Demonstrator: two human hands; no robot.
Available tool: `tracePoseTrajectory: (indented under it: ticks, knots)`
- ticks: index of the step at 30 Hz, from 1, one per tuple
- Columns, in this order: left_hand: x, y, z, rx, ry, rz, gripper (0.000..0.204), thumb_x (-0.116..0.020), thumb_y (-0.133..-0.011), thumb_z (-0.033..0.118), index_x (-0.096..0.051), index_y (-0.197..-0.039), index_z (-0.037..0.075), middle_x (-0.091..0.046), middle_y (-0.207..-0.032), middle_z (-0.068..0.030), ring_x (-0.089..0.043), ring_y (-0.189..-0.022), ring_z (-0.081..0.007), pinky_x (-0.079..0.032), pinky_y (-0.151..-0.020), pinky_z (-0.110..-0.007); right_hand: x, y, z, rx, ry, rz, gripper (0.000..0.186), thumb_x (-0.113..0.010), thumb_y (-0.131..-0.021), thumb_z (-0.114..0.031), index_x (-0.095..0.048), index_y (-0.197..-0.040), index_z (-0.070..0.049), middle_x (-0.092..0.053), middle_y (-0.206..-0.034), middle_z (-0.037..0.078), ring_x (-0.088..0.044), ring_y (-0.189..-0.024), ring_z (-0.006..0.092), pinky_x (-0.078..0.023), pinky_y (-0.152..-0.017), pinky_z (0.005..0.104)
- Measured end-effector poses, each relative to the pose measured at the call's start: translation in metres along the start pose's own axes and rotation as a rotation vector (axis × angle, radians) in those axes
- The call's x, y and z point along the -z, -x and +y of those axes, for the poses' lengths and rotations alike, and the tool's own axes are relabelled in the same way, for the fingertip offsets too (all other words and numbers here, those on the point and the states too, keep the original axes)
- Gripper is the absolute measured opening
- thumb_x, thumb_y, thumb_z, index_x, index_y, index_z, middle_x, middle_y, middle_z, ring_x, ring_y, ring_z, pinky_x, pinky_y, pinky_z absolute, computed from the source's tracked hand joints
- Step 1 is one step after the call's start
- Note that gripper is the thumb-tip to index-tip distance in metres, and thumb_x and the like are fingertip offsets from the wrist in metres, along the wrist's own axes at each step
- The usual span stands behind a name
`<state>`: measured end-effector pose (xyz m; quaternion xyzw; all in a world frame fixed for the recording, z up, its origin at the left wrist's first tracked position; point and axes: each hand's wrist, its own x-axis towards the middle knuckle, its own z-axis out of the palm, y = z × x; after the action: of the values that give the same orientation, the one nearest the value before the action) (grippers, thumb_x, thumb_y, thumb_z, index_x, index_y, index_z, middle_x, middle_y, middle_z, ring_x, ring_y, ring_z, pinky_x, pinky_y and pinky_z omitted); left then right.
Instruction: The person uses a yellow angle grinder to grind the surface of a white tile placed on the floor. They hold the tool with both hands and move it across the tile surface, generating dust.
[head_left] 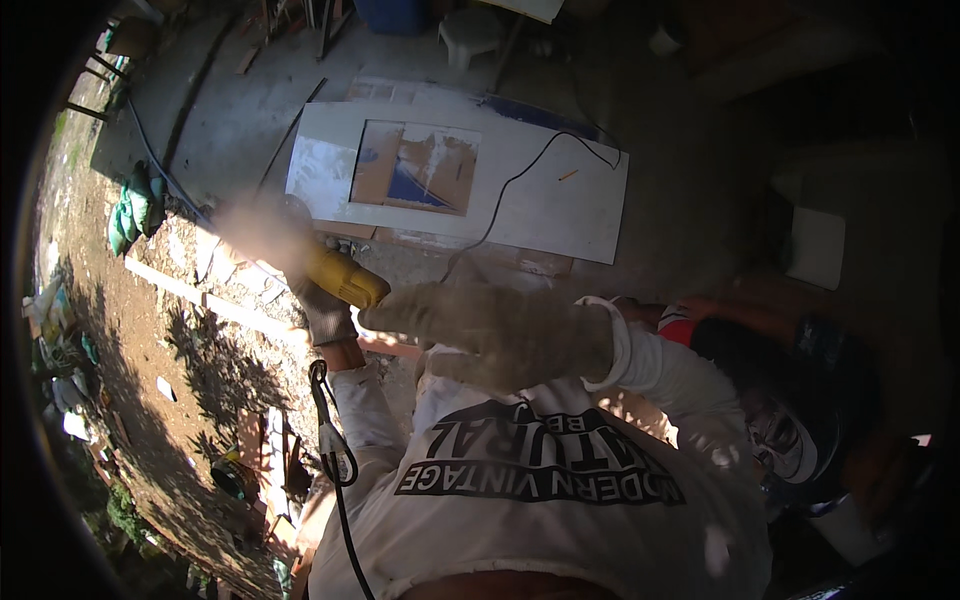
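A yellow angle grinder slants across the middle left, its front end lost in a pale cloud of dust. My left hand, in a grey work glove, is closed around the tool near its front from below. From the right comes my right hand, gloved too and slightly blurred, closed at the grinder's rear end; part of its grip is hidden. A thin black cord shows just beyond the right glove and runs over a large whitish panel with a rectangular cut-out.
A strip of light wood lies on sunlit, rubble-strewn ground at left. Green bags sit farther left. A white stool stands at the back. Dark clothing with red and white print is close on my right. A black strap hangs near my left arm.
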<state>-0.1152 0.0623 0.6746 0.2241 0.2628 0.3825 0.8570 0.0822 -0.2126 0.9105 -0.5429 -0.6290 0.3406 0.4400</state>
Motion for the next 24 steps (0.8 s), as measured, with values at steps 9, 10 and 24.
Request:
tracePoseTrajectory:
  ticks: [9,10,24]
  knots:
    - [-0.009,-0.064,-0.011,0.052,-0.123,-0.165,0.061,-0.071,-0.102,0.053,-0.062,-0.137,0.004,-0.071,-0.107,-0.0103,-0.071,-0.097,-0.0252,-0.063,-0.090,-0.043,-0.039,-0.091,-0.113,0.278,-0.144,-0.540,0.039,-0.062,-0.106,-0.013,-0.060,-0.143,-0.003,-0.068,-0.130,0.016,-0.071,-0.109,0.0325,-0.060,-0.095,0.0422]
    - [-0.018,-0.064,-0.021,0.072,-0.076,-0.180,0.061,-0.071,-0.103,0.053,-0.061,-0.137,0.003,-0.070,-0.107,-0.0103,-0.071,-0.096,-0.0249,-0.062,-0.090,-0.043,-0.042,-0.088,-0.114,0.265,-0.102,-0.569,0.037,-0.061,-0.106,-0.013,-0.061,-0.142,-0.003,-0.068,-0.129,0.016,-0.071,-0.108,0.0322,-0.060,-0.094,0.0421]
    - [-0.076,-0.035,-0.081,0.182,0.087,-0.118,0.061,-0.064,-0.106,0.052,-0.054,-0.137,0.001,-0.071,-0.104,-0.0129,-0.074,-0.087,-0.0256,-0.067,-0.081,-0.042,-0.039,-0.023,-0.125,0.296,0.354,-0.710,0.023,-0.056,-0.110,-0.014,-0.068,-0.124,0.000,-0.070,-0.107,0.013,-0.069,-0.086,0.0276,-0.062,-0.078,0.0406]
